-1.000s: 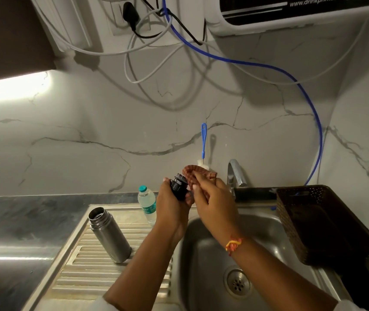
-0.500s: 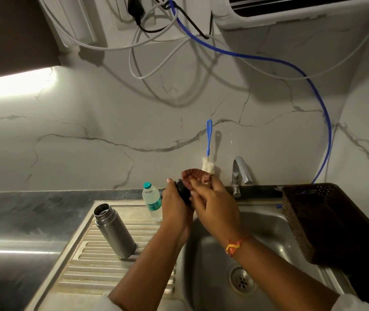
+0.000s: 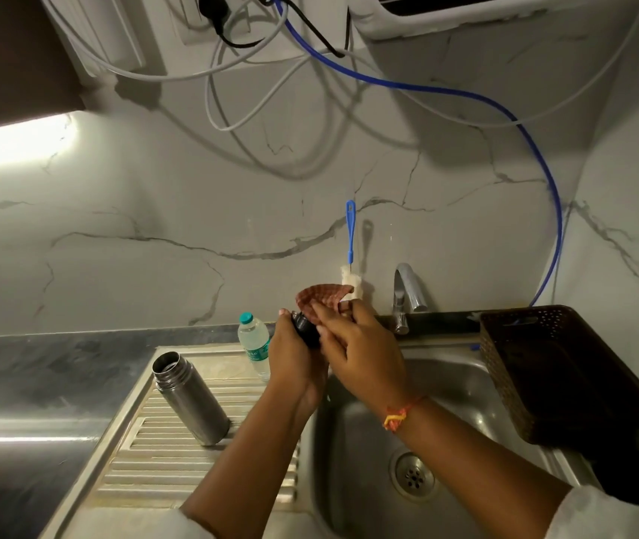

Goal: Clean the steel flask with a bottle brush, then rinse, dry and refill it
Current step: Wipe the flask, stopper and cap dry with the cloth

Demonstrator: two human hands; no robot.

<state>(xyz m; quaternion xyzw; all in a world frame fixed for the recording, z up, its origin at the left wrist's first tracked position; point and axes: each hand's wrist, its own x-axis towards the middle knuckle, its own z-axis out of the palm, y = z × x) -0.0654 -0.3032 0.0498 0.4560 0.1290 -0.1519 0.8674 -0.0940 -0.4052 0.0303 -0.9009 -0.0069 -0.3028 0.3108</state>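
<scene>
The steel flask [image 3: 190, 398] stands uncapped on the ribbed drainboard [image 3: 162, 457], left of the sink. Above the basin's left edge, my left hand [image 3: 295, 363] grips the flask's dark cap [image 3: 303, 325]. My right hand [image 3: 360, 354] holds a reddish-brown cloth [image 3: 319, 296] and presses it against the cap. Behind my hands the bottle brush [image 3: 350, 243], blue-handled with a white head, stands upright against the marble wall.
A small plastic water bottle [image 3: 254, 344] with a teal cap stands behind the drainboard. The steel sink basin [image 3: 446, 387] has a drain [image 3: 413, 476] and a tap [image 3: 405, 295]. A dark perforated basket [image 3: 566, 367] sits at its right. Cables and a blue hose [image 3: 543, 180] hang overhead.
My hands stay together over the sink while the right hand keeps working the cloth over the cap. The view has tilted slightly downward.
</scene>
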